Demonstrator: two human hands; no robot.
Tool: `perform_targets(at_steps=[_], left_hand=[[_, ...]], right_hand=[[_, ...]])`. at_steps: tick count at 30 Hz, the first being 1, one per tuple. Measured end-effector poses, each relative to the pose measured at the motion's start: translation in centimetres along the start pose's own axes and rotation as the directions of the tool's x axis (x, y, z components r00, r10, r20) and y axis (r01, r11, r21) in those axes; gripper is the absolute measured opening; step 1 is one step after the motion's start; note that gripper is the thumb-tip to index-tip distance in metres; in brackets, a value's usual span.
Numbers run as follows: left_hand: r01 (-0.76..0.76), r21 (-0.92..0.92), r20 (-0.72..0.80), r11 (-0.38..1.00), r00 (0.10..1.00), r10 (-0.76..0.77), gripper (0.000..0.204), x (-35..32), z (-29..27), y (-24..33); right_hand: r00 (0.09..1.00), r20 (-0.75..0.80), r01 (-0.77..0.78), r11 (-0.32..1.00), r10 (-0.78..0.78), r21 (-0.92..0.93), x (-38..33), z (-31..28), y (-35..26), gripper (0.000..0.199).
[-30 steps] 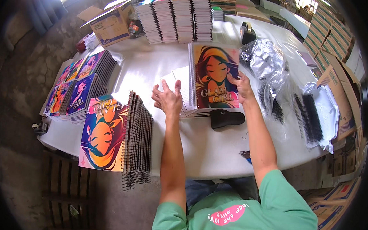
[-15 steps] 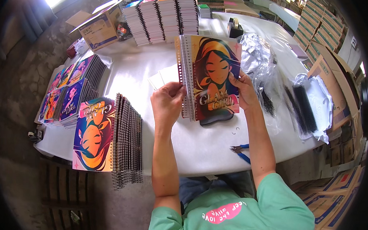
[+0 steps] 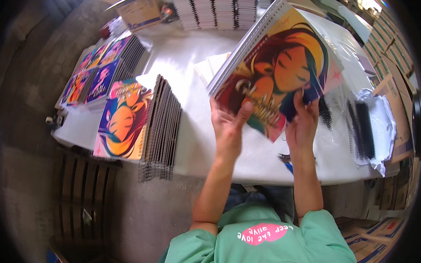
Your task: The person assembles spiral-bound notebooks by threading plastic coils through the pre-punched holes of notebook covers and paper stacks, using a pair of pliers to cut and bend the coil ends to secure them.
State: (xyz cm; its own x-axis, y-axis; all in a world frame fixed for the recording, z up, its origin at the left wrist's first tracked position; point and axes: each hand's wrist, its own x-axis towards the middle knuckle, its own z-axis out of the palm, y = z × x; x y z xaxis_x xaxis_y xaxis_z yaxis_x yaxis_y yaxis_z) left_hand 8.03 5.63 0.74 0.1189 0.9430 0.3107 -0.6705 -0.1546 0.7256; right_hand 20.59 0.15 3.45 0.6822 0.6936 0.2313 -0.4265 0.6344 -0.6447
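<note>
A notebook (image 3: pixel 283 65) with an illustrated cover in orange, yellow and dark blue is held up tilted over the table. A row of holes runs along its upper-left edge; I cannot make out a coil in it. My left hand (image 3: pixel 229 126) grips the lower-left corner, thumb on the cover. My right hand (image 3: pixel 303 120) holds the bottom edge further right, its thumb also on the cover. Behind my right forearm lie blue-handled pliers (image 3: pixel 285 161), partly hidden. To the left of my left hand stands a stack of coil-bound notebooks (image 3: pixel 125 118) with a similar cover.
More notebook stacks (image 3: pixel 102 80) stand at the far left, and tall ones (image 3: pixel 214 9) at the back. Loose white sheets (image 3: pixel 210 68) lie mid-table. Black coils (image 3: pixel 363 129) rest on white wrapping (image 3: pixel 383 128) at the right, near a cardboard box (image 3: pixel 397 109). A slatted chair (image 3: pixel 84 188) stands lower left.
The notebook has tilted clockwise and come closer, with its holed edge now slanting to the upper right. My left hand has shifted to its lower corner. The whole view has also shifted.
</note>
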Motion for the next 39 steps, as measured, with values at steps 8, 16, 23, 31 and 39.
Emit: perform_targets(at_steps=[8, 16, 23, 31, 39], left_hand=[[-0.155, 0.363, 0.353, 0.919, 0.935, 0.019, 0.030, -5.3, -8.0, 5.9], [-0.006, 0.541, 0.019, 0.841, 1.000, -0.005, 0.070, -9.8, -9.5, 1.0], [-0.434, 0.901, 0.357, -0.026, 0.703, 0.616, 0.056, -9.4, -1.4, 2.4], [-0.654, 0.757, 0.646, 0.005, 0.749, 0.145, 0.013, -9.0, 1.4, 2.3], [-0.638, 0.770, 0.627, 0.014, 0.761, 0.168, 0.017, -8.3, 0.8, 1.6]], right_hand=[[0.863, 0.370, -0.005, 0.739, 0.343, -0.673, -4.7, -8.6, -4.1, 0.039], [0.945, 0.280, 0.134, 0.580, 0.168, -0.803, -10.7, -11.4, 3.1, 0.031], [0.977, 0.131, 0.012, 0.564, 0.171, -0.826, -10.7, -9.3, 2.4, 0.033], [0.837, 0.200, 0.402, 0.324, -0.509, -0.857, 4.4, -19.2, -13.3, 0.030], [0.998, 0.048, 0.023, -0.592, -0.027, -0.806, 14.5, -25.7, -11.8, 0.033]])
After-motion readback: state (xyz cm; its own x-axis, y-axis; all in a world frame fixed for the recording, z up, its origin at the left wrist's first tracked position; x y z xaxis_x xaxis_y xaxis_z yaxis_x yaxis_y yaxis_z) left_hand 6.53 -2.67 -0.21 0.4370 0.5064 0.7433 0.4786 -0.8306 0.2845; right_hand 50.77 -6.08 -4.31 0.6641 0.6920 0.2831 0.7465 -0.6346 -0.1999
